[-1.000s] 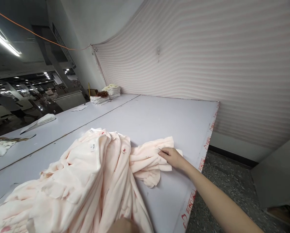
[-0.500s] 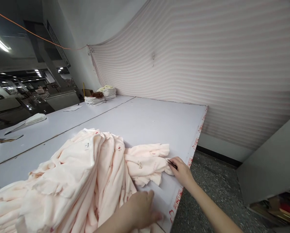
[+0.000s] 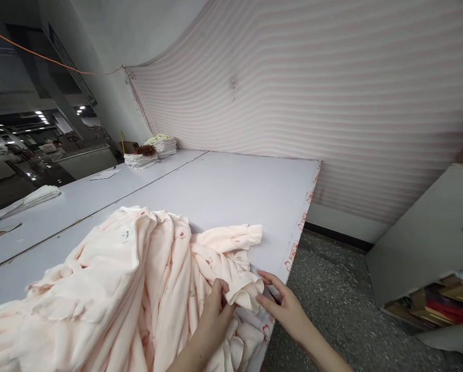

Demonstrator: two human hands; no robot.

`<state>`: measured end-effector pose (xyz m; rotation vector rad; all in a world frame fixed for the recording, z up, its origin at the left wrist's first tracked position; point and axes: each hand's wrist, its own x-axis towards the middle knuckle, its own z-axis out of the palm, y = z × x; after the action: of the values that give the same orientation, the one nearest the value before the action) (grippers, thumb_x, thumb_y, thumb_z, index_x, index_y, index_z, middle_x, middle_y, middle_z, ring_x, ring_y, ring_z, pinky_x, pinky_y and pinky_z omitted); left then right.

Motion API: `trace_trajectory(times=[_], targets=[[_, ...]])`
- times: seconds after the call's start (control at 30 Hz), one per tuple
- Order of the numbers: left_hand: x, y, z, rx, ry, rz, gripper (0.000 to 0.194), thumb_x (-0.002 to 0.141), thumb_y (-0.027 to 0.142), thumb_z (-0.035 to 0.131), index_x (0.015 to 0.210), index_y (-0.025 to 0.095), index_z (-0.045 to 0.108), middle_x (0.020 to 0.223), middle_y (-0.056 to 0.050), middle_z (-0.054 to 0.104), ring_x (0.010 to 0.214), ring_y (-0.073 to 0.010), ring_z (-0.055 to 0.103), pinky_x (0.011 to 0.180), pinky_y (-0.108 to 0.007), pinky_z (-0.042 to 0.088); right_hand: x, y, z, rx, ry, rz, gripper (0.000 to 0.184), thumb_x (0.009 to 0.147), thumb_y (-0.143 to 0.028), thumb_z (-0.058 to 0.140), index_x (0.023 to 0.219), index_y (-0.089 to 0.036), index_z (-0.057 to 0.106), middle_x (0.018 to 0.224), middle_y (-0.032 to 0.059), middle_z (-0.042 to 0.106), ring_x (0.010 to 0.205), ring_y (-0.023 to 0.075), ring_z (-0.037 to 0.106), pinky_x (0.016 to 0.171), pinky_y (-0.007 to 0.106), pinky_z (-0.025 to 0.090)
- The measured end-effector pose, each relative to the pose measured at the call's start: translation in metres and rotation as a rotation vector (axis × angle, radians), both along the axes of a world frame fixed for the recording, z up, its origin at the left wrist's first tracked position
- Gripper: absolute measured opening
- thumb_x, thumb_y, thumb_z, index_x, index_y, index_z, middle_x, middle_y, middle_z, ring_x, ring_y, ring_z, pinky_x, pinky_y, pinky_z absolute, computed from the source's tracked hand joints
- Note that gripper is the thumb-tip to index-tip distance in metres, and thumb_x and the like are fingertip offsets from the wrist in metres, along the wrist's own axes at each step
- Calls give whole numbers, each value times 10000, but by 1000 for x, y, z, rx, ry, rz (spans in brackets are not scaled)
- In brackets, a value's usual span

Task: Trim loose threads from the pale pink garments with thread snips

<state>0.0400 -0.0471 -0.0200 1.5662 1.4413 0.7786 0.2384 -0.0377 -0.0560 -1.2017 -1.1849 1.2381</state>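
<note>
A pile of pale pink garments (image 3: 165,279) with small printed motifs lies on the table, a white label showing near a neckline. From its right side a sleeve with a ruffled cuff (image 3: 247,292) reaches toward the table edge. My left hand (image 3: 216,312) pinches the fabric at the cuff's left side. On the cuff's other side is my right hand (image 3: 288,307), thumb and forefinger apart at the ruffle. A small dark tool, seemingly thread snips (image 3: 272,295), shows partly in that hand; the rest is hidden by the fingers.
The pale table (image 3: 231,191) ends at a right edge with red-printed tape. Stacks of folded cloth (image 3: 140,159) stand at the far end. Striped fabric (image 3: 293,93) hangs along the wall. Right of the speckled floor stands a grey cabinet (image 3: 417,248) with items on its lower shelf.
My left hand has moved up to the sleeve end and taken hold of it. The cuff is now turned toward me, spread in ruffles. My right hand has shifted slightly down, its fingers opening around the cuff.
</note>
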Motion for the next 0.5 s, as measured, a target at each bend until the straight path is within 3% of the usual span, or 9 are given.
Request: trace_trajectory(times=[0.1,0.17,0.23,0.3,0.33,0.4,0.5], targets=[[-4,-8,12,-80,205,-133,140,759,181,482,889,219,444,598,59,528,577,-145,539,564,-229,372,-10,7,10,14,-27,-8,287,755,-426,598,838,-156,649,768,31,640,700,185,594,628,260,476],[-5,-12,26,-41,385,-159,220,751,214,519,969,214,497,687,17,600,654,-181,593,624,-267,414,-13,9,20,101,-76,9,234,782,-383,574,834,-167,651,804,38,626,740,186,588,658,260,469],[-2,-13,40,140,487,-91,344,763,257,541,1100,204,495,921,-66,617,831,-227,604,731,-331,445,-14,7,32,213,-128,116,189,813,-325,550,852,-182,668,880,55,614,847,195,587,742,271,463],[2,-9,48,343,478,-83,429,776,217,529,1199,213,454,1222,-138,493,1072,-266,521,854,-396,432,-16,2,42,254,-122,232,185,840,-296,524,887,-195,672,923,62,613,901,195,587,796,282,456],[4,-6,49,414,449,-117,400,778,168,514,1173,224,479,1310,-137,421,1163,-271,457,903,-415,413,-17,-1,46,234,-89,264,187,847,-294,517,919,-199,660,930,60,621,903,193,592,805,286,457],[7,0,43,477,377,-173,257,780,88,474,986,220,552,1320,-107,422,1217,-255,409,939,-420,400,-20,-7,48,170,-17,245,189,850,-310,516,961,-199,622,930,55,638,903,192,598,816,295,461],[3,5,28,453,285,-144,139,811,75,440,791,200,496,1104,-82,563,1054,-208,526,855,-367,454,-19,-15,39,70,-7,138,218,834,-348,524,988,-203,576,966,45,632,777,168,605,732,281,483]])
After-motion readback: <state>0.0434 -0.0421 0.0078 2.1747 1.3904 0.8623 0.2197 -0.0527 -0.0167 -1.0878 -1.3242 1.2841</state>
